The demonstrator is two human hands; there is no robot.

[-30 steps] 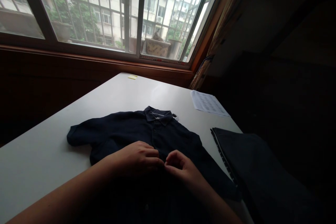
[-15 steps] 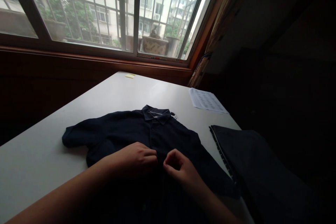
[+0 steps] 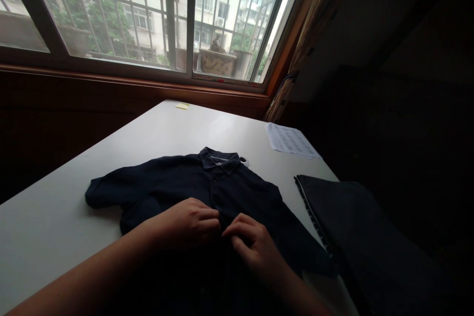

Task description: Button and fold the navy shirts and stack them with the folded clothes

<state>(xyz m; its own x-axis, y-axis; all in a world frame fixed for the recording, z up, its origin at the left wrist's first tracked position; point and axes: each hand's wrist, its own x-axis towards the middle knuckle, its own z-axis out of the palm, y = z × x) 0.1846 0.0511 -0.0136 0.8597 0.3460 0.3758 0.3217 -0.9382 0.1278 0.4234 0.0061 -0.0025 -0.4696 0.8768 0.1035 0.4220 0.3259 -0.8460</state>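
- Left hand: fingers were curled at the front of the dark shirt; whether they clamped fabric could not be told.
- Right hand: fingers were bent just beside the left's — hold likewise undetermined.
- Shirt: lay under both hands on the white table, collar beyond the grip.
- Dark cloth: lay right of the grip — printed sheets lay farther beyond.

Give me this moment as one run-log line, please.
left hand: at navy collared shirt front | right hand: same place | printed sheets: on white table
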